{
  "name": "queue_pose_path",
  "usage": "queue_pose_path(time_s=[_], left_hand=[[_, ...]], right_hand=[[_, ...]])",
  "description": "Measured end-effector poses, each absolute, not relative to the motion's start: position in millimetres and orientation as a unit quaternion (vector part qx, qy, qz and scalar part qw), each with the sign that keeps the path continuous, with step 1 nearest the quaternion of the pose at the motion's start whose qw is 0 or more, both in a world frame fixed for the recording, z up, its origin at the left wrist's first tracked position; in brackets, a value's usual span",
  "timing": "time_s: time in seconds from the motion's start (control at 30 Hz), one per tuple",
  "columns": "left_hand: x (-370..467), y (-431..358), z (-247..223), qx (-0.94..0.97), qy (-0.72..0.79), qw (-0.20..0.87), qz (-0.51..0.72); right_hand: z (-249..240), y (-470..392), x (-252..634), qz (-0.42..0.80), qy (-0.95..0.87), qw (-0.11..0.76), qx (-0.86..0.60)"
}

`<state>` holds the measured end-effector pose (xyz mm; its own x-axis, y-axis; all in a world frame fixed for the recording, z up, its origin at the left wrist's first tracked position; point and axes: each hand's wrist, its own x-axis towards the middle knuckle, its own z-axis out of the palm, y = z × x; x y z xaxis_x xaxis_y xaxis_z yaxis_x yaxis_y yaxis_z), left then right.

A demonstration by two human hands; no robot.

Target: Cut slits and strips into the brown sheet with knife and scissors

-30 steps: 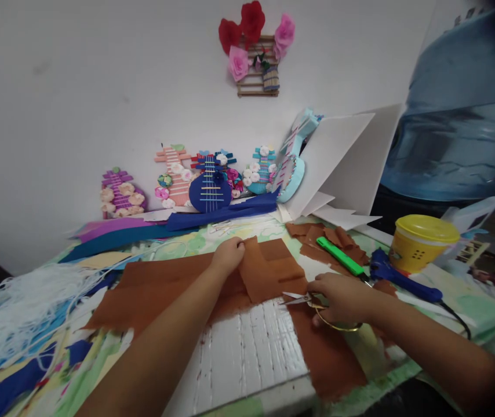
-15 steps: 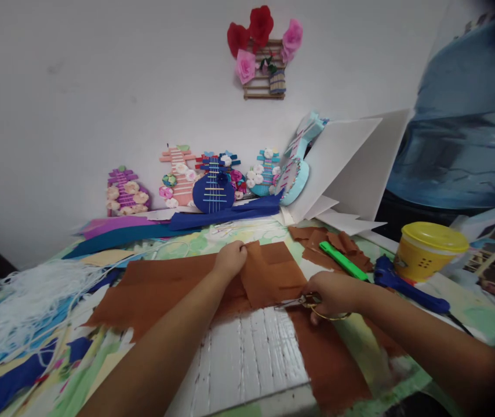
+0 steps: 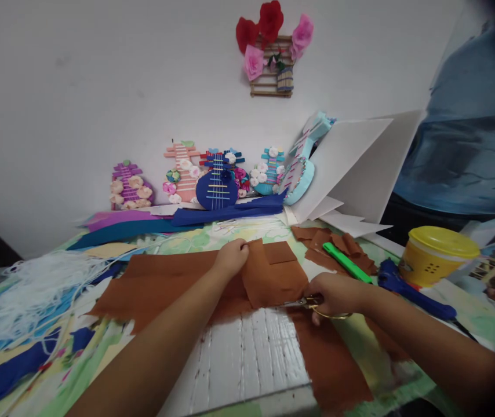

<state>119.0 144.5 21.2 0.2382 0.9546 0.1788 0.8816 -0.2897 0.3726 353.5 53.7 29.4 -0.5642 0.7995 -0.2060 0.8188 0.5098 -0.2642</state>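
Observation:
My left hand [image 3: 231, 258] pinches the upper edge of a folded piece of brown crepe paper [image 3: 269, 284], its fingers closed. In my right hand [image 3: 334, 294] is a pair of scissors [image 3: 302, 302] with gold-coloured handles, fingers wrapped round the loops. The blades point left along the paper's lower edge; whether they are parted is hard to see. Below them lies a white board [image 3: 247, 353] streaked with glossy lines, partly covered by the brown paper. More brown paper extends under it at the right and out to the left beneath my left forearm.
A green utility knife [image 3: 347, 262], a blue glue gun [image 3: 417, 292] and a yellow-lidded tub [image 3: 439, 255] stand at the right. White cord [image 3: 17, 295] is heaped at the left. Decorated lute-shaped crafts [image 3: 217, 188] line the wall beside white boards [image 3: 343, 156].
The view has shifted slightly, so the background sits a little further right. The brown flap's fold has changed shape a little by the scissors. Both hands keep their holds.

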Motion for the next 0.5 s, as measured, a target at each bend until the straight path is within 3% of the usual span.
queue_pose_path(time_s=[0.5], left_hand=[[124.2, 138.7, 20.9, 0.774, 0.576, 0.149, 0.215]], right_hand=[[17.8, 58.8, 357.4, -0.162, 0.881, 0.041, 0.443]])
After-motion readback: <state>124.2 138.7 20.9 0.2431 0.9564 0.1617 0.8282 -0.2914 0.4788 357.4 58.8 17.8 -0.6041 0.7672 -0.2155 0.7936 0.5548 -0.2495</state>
